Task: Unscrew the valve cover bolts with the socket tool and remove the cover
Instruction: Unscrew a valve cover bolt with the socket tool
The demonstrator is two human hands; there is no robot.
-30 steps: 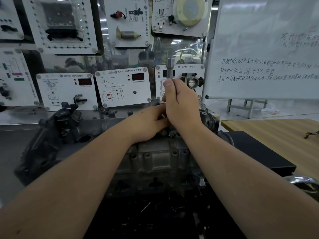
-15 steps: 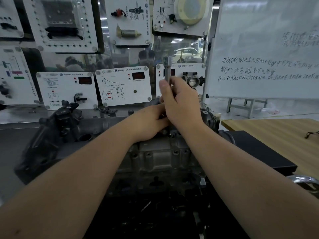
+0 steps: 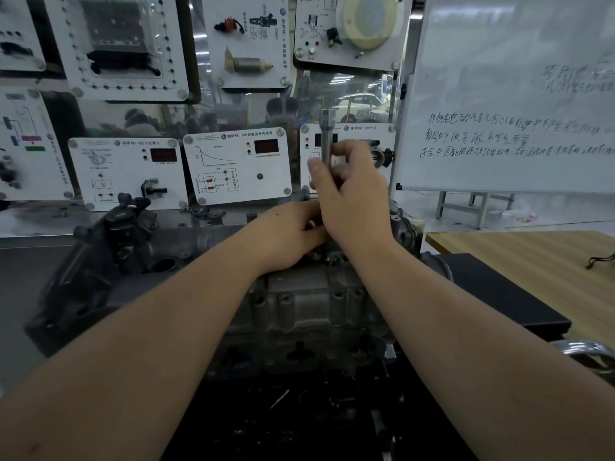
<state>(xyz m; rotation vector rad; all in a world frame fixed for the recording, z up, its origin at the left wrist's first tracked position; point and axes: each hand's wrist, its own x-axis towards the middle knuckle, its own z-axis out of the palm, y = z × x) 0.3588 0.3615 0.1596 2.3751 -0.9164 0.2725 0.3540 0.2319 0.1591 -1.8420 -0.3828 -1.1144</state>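
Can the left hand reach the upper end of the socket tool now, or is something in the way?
Probably yes. The socket tool stands upright with its upper end bare above the right hand; the left hand sits just below, nothing between.

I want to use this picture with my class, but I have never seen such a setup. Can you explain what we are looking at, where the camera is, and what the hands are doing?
The camera sits on a person's head and looks forward and down along both bare forearms. In front lies a grey metal engine part on a dark bench. The right hand grips a slim metal socket tool that stands upright. The left hand rests on the engine at the tool's foot; what it touches is hidden. Behind stand white teaching panels with small red displays. To the right are a whiteboard with handwriting and a wooden table.
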